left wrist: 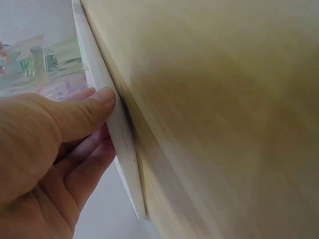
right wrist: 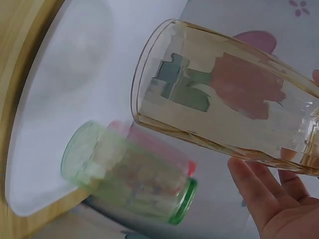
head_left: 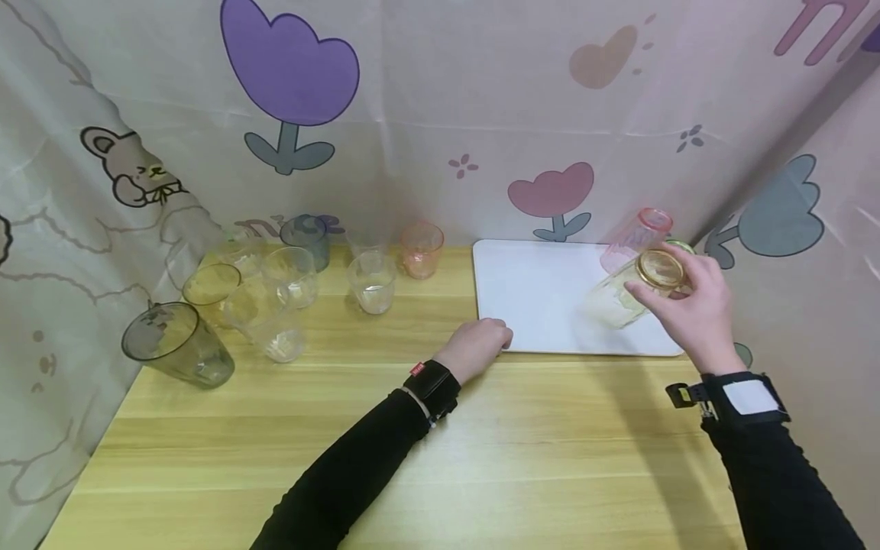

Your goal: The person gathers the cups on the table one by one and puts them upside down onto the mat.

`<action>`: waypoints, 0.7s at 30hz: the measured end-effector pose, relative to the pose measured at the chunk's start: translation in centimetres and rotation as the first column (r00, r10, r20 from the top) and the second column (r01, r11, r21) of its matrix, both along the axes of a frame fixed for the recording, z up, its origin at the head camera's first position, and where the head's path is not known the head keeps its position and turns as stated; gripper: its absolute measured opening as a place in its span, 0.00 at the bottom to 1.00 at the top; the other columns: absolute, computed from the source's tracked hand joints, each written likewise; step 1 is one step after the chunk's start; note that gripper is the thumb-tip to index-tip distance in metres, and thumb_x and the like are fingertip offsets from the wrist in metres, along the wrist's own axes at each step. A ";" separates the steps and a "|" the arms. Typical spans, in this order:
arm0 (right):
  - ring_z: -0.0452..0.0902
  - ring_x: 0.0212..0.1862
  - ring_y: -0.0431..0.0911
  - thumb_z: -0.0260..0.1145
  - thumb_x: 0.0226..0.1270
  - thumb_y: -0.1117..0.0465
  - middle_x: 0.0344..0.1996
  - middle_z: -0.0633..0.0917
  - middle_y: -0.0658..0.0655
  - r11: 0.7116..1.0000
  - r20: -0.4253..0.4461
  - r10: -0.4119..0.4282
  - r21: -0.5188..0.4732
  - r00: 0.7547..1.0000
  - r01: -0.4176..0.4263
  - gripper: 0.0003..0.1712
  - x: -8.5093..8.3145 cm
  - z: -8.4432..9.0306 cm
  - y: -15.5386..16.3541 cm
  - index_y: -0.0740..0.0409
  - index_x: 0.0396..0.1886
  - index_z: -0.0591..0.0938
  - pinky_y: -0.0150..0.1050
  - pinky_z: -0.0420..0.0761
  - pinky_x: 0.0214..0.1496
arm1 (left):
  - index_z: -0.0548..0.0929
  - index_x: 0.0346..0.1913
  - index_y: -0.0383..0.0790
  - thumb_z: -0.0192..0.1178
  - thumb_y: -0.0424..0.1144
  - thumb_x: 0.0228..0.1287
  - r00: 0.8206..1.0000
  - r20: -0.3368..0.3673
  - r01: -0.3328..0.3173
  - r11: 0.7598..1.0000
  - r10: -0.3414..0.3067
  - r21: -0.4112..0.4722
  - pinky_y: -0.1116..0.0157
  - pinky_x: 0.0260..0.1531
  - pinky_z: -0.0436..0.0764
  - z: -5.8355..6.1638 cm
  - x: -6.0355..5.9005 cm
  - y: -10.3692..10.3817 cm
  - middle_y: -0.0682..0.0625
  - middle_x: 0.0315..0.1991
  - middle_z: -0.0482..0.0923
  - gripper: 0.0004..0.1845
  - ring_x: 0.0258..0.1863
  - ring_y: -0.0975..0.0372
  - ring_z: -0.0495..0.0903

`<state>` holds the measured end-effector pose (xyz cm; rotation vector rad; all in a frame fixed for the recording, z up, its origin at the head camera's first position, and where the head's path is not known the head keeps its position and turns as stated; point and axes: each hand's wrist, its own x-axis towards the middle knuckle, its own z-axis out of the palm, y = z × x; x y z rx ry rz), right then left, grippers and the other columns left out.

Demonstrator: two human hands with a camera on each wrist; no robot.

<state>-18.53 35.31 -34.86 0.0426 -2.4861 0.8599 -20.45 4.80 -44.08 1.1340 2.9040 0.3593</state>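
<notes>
A clear amber-tinted glass is tilted mouth-down above the white tray. My right hand grips it near its base, thumb on one side and fingers on the other. In the right wrist view the rim of the amber glass points towards the tray, apart from it. Upside down at the tray's right end stand a green glass and a pink glass. At the tray's front edge, my left hand holds the rim, its thumb against the edge.
Several upright glasses stand at the table's left: a grey one, a yellow one, clear ones and a blue-grey one. An orange-pink glass is left of the tray. A patterned curtain hangs behind the wooden table.
</notes>
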 end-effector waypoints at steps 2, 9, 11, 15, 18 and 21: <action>0.62 0.49 0.35 0.80 0.59 0.57 0.56 0.72 0.62 1.000 0.031 -0.011 0.014 0.999 0.011 0.42 -0.2 0.0 0.6 0.55 0.73 0.76 0.15 0.67 0.40 | 0.90 0.43 0.43 0.64 0.26 0.67 1.000 0.007 -0.002 1.000 0.002 -0.005 0.70 0.38 0.84 0.0 -0.1 0.0 0.54 0.43 0.87 0.10 0.42 0.64 0.85; 0.65 0.51 0.46 0.77 0.64 0.51 0.61 0.71 0.66 0.999 0.117 -0.042 0.021 0.992 0.039 0.43 -0.9 -0.2 2.7 0.54 0.77 0.72 0.22 0.67 0.41 | 0.89 0.42 0.43 0.64 0.25 0.66 1.000 0.010 -0.002 1.000 0.002 0.003 0.72 0.36 0.83 0.0 -0.3 0.1 0.55 0.41 0.88 0.10 0.40 0.65 0.84; 0.66 0.52 0.50 0.76 0.65 0.50 0.61 0.71 0.68 0.998 0.142 -0.054 0.030 0.988 0.050 0.44 -1.0 -0.4 3.3 0.55 0.78 0.70 0.29 0.67 0.42 | 0.89 0.42 0.43 0.65 0.25 0.66 1.000 0.009 -0.002 1.000 0.002 0.006 0.72 0.36 0.82 0.0 -0.3 0.1 0.55 0.41 0.88 0.10 0.40 0.66 0.84; 0.67 0.54 0.56 0.75 0.66 0.47 0.61 0.71 0.71 0.996 0.194 -0.077 0.053 0.978 0.067 0.46 -1.1 -1.0 4.5 0.58 0.78 0.68 0.34 0.65 0.43 | 0.90 0.41 0.43 0.65 0.25 0.66 1.000 0.006 0.004 1.000 -0.004 0.012 0.72 0.36 0.82 0.0 -0.4 0.1 0.54 0.40 0.88 0.10 0.40 0.65 0.84; 0.68 0.54 0.56 0.75 0.66 0.46 0.63 0.71 0.72 0.995 0.218 -0.092 0.057 0.972 0.082 0.46 -1.2 -1.6 5.6 0.59 0.78 0.69 0.34 0.65 0.44 | 0.90 0.42 0.43 0.65 0.26 0.66 1.000 0.007 0.007 1.000 -0.007 0.011 0.72 0.36 0.83 0.0 -0.4 0.1 0.54 0.41 0.88 0.10 0.40 0.65 0.84; 0.67 0.54 0.55 0.75 0.66 0.46 0.65 0.72 0.72 0.993 0.224 -0.111 0.056 0.968 0.101 0.46 -1.5 -2.4 6.7 0.58 0.77 0.70 0.33 0.64 0.45 | 0.89 0.42 0.43 0.66 0.26 0.66 1.000 0.010 0.008 1.000 -0.008 0.009 0.72 0.36 0.83 -0.1 -0.4 0.1 0.54 0.41 0.88 0.09 0.40 0.64 0.84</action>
